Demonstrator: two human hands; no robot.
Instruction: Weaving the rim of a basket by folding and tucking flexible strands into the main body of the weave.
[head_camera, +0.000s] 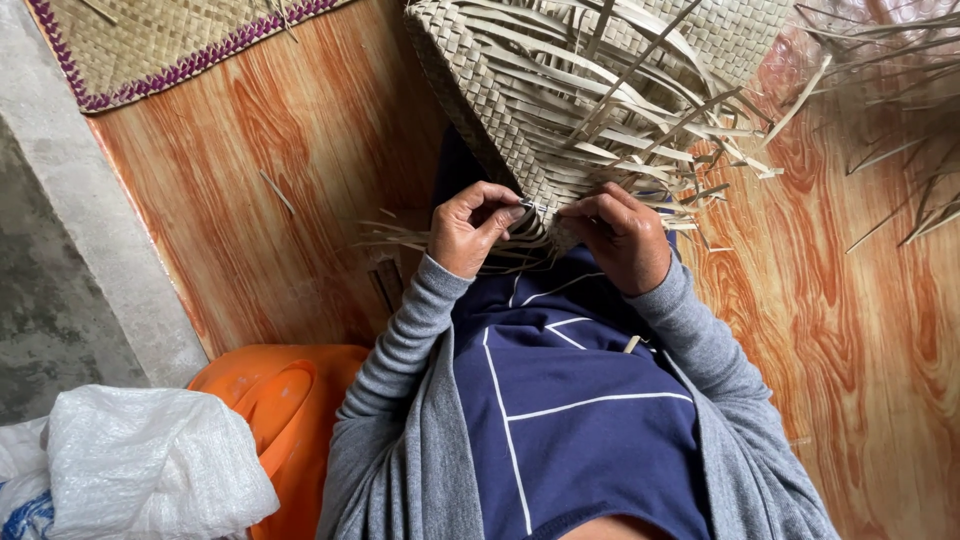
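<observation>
A half-woven basket of pale palm strips (560, 90) lies across my lap, with loose strip ends fanning out to the right and left. My left hand (468, 228) pinches the strips at the basket's near corner, thumb and fingers closed on them. My right hand (620, 238) grips the same corner from the other side, fingers curled over the woven edge. Both hands nearly touch. Grey sleeves and a dark blue garment with white lines (570, 400) fill the lower middle.
A woven mat with a purple border (150, 45) lies at the top left on wood-patterned flooring (290, 200). An orange plastic tub (285, 400) and a white sack (150, 465) sit at the lower left. More loose strips (900, 120) spread at the top right.
</observation>
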